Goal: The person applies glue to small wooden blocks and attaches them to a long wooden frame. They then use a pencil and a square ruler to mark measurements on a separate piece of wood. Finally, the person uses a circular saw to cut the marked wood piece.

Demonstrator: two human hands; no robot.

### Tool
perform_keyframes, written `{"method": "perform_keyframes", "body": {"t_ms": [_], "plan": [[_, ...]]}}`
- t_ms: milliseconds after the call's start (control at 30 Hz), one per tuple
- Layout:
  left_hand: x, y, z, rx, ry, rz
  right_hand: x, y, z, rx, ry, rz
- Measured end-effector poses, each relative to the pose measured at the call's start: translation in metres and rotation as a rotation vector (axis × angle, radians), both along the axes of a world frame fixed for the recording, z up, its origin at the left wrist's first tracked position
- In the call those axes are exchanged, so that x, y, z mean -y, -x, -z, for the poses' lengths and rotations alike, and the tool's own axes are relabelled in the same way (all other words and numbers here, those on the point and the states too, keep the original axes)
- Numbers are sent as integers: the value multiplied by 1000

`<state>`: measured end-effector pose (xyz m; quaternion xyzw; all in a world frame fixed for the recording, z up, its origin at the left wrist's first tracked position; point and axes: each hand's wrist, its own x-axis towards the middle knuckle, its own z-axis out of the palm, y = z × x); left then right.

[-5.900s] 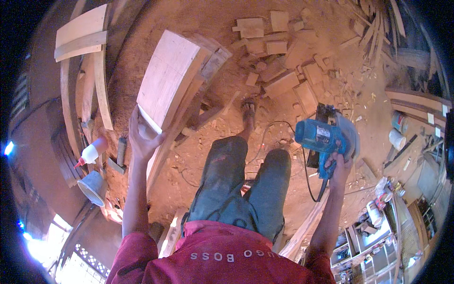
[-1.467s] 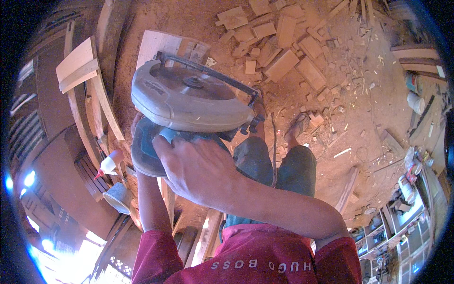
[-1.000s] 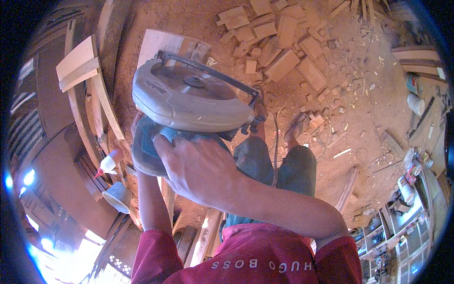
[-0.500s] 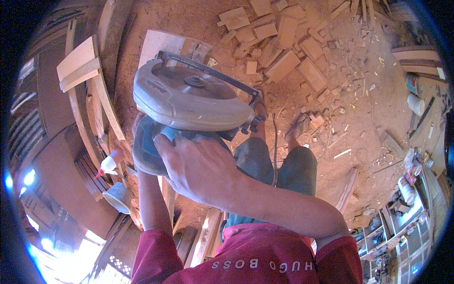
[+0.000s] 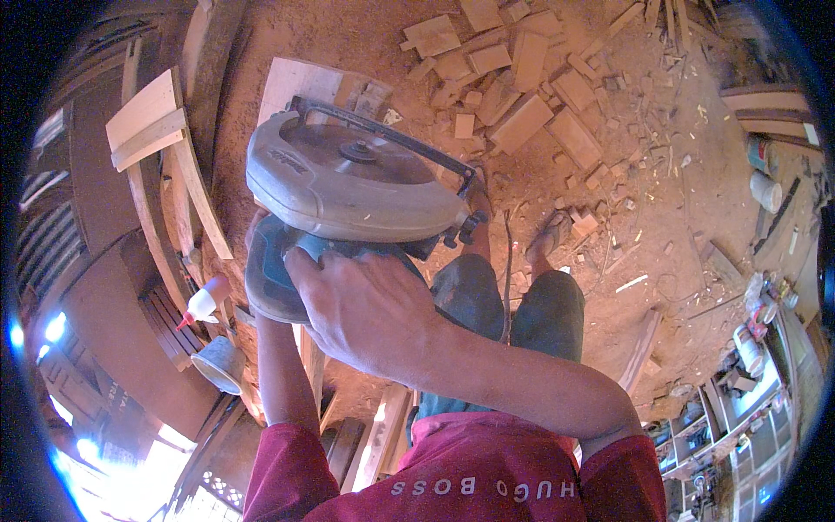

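Broadly, largest first:

Floor: the sawdust-covered floor [image 5: 696,252] fills the upper and right parts of the frame, reddish brown and littered with chips.

Circular saw: the circular saw [image 5: 348,187] sits at the centre left of the frame, with a pale grey blade guard on top, a teal body beneath and a dark bar along its upper edge.

Board: a pale wooden board [image 5: 300,83] shows above the saw in the upper middle, its lower part hidden behind the tool.

Offcut pile: wood offcuts [image 5: 522,78] lie heaped on the floor at the top centre to upper right, well apart from the saw.

Curved wood parts: bent wooden pieces [image 5: 165,165] stand at the upper left, beside the saw.

Right hand: the right hand [image 5: 370,309] is at the middle of the frame, fingers wrapped tight around the saw's teal handle, forearm running in from the lower right.

Left hand: the left hand [image 5: 254,233] is mostly hidden behind the saw's left edge; only a sliver shows against the tool body, and its grip cannot be made out.

Tin cup: a small metal cup [image 5: 217,365] sits at the lower left.

Glue bottle: a white bottle with a red nozzle [image 5: 203,303] lies just above the cup.
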<state>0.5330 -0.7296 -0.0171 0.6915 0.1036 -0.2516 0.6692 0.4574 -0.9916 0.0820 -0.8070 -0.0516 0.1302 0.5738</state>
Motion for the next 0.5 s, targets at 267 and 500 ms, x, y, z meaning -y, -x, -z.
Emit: {"method": "perform_keyframes", "body": {"t_ms": [267, 500], "plan": [[15, 6, -10, -84, 50, -102, -1, -2, 0, -11, -15, 1], [19, 6, -12, -97, 66, -128, -2, -4, 0, -6, -2, -12]]}}
